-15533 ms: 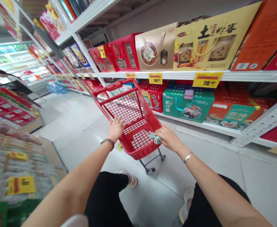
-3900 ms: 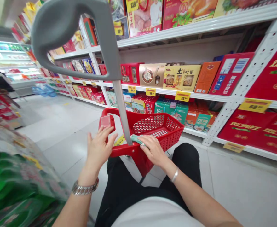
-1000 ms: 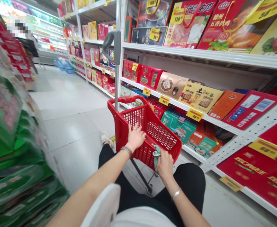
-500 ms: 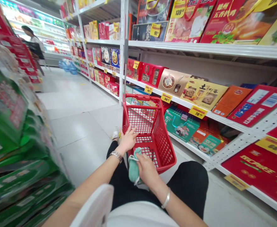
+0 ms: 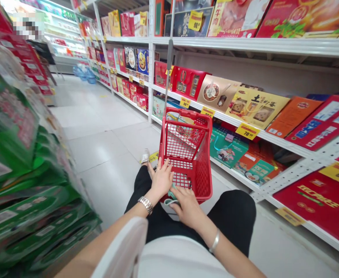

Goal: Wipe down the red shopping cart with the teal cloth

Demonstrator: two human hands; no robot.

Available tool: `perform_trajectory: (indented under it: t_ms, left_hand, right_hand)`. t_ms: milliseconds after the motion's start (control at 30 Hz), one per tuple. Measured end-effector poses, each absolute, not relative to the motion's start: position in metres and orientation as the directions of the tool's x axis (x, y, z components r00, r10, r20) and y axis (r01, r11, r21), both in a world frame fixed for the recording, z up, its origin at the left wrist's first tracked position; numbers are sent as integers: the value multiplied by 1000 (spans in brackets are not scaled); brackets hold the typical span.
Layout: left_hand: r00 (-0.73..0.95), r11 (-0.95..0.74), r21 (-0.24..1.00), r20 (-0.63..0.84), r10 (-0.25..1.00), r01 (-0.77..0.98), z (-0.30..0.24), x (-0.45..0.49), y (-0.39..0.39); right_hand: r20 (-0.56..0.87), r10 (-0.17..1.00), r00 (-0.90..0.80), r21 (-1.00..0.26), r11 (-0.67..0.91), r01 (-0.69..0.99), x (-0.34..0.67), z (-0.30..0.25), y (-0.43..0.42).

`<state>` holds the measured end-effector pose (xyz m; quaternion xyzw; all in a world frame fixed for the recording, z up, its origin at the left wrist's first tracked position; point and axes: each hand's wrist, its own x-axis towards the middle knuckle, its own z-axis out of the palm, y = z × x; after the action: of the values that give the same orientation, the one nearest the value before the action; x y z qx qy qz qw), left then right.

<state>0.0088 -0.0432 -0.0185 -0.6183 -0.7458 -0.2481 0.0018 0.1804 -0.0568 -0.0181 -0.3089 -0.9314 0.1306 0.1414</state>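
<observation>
Against the view just before, the teal cloth (image 5: 171,194) has mostly gone from sight. Only a small corner now shows under the right hand (image 5: 187,208), at the near rim of the red plastic shopping basket (image 5: 203,173), so it no longer hangs loose and lies pressed between palm and rim.

The right hand's fingers curl over the cloth in a light grasp, with the silver bangle (image 5: 215,241) on the wrist behind them. The left hand (image 5: 162,179) lies open beside it, fingers spread across the basket's near edge and the red mesh. It holds nothing that can be seen, and I cannot tell whether it grips the rim or only rests there. The 2 hands are just beside each other, and their fingertips nearly meet above the cloth.

A metal wristwatch (image 5: 146,205) sits on the left wrist. A thin grey telescopic handle (image 5: 169,58) rises from the far side of the basket. White metal shelving (image 5: 273,45) stacked with boxed gift sets stands to the right of the basket, and green-packaged goods (image 5: 13,173) are piled to its left.
</observation>
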Motion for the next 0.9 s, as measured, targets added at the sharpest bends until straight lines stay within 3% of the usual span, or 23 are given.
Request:
perform_trajectory:
  t_ms: [133,333,500,667,767,900]
  left_hand:
    - [-221,98,371,304,927,923,-19,2,-37]
    - [-155,47,336,303,940,941,-24,-30,-23]
    - [-120,43,303,239,963,952,-26,-46,-14]
    - [-215,131,298,267,939,945,-25,-48,-11]
    - [-246,176,284,232,941,942,-21,-56,-12]
    - [-323,253,245,310,894,936,-16,-58,-22]
  right_hand:
    - [128,618,-776,-189,783,592,172,-21,-57]
    - [232,601,-765,-89,796,599,217,-32,-38]
    - [344,551,-760,-138,831,539,249,-40,-22]
    - [463,555,-692,-231,829,510,233,-55,-18]
    - [459,573,-679,-278,818,503,216,-55,-26]
    - [416,557,-719,-304,830,467,194,-49,-41]
